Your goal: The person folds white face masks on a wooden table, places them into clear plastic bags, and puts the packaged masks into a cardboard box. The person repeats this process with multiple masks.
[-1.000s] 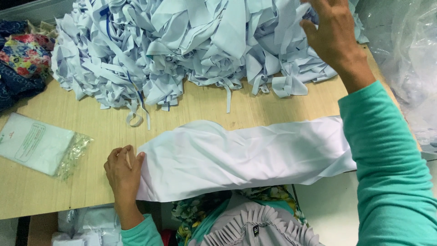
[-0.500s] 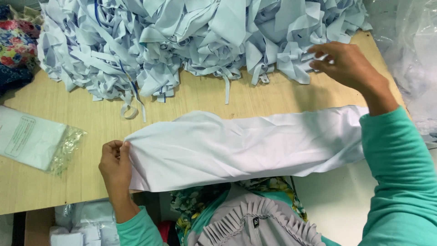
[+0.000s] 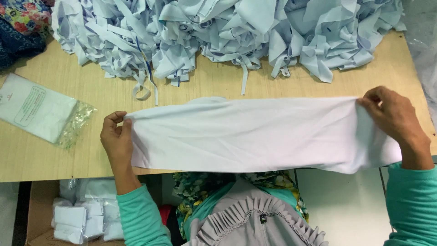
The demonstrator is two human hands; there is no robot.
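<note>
Wood-grain worktop (image 3: 59,159), heaped along the far edge with a pile (image 3: 227,32) of pale blue fabric scraps. Since half a second ago the right hand (image 3: 395,119) has come down from the pile to the cloth's right end; it now pinches the top corner, fingers pressed together on the fabric. Left hand (image 3: 116,140) has stayed at the left end, thumb and fingers pinching that edge. Cloth (image 3: 259,134), a long white piece, now lies pulled flat and stretched between both hands across the near part of the worktop, less bunched than before; judged as spread out for smoothing or folding.

Edges: cloth's lower right corner hangs past the near worktop edge, and the right hand sits close to the right edge. Loose strips from the pile trail toward the cloth's top edge, just beside it near the middle. Left of the left hand is bare wood, then a plastic packet (image 3: 38,111), well apart. Below the worktop, a box (image 3: 34,214) of white bundles sits to the left.
</note>
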